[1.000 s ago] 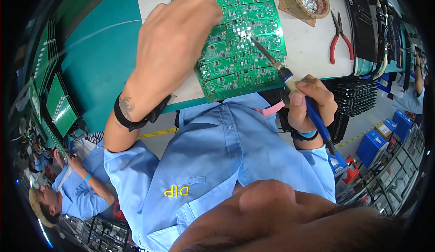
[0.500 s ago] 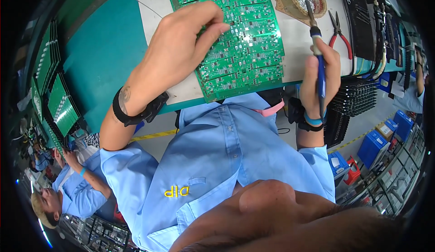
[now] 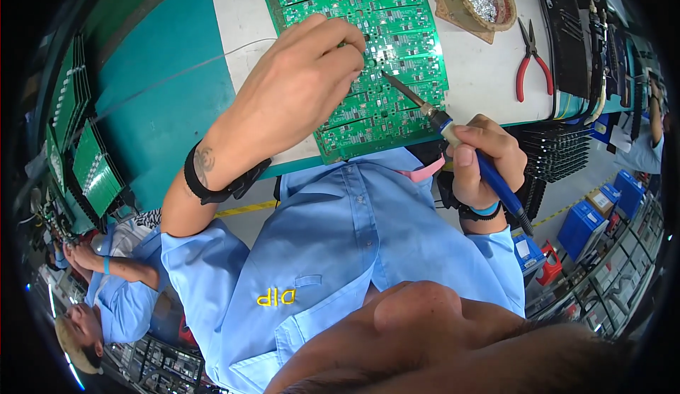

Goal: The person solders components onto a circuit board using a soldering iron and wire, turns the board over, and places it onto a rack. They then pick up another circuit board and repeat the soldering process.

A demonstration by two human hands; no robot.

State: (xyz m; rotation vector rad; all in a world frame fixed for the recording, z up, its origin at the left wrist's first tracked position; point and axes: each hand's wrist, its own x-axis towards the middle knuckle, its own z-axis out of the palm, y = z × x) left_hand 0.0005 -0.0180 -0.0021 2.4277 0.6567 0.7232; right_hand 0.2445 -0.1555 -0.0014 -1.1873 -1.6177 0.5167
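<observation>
A panel of green circuit boards, dotted with small components, lies on the white part of the bench. Over its left half is my left hand, fingers pinched together close to the surface. A thin solder wire runs in from the left to this hand; its end is hidden by the fingers. My right hand grips a blue-handled soldering iron near the front edge. The iron slants up and left, its dark tip at the middle of the panel, just right of my left fingertips.
A round pot with silvery scraps stands at the back right. Red-handled pliers lie beside it, next to a black rack. Green boards stand in rows at the left, where a co-worker sits.
My right hand has brought the soldering iron from the pot down and left onto the panel. My left hand has shifted slightly, and the wire now lies lower. The co-worker's hands have moved.
</observation>
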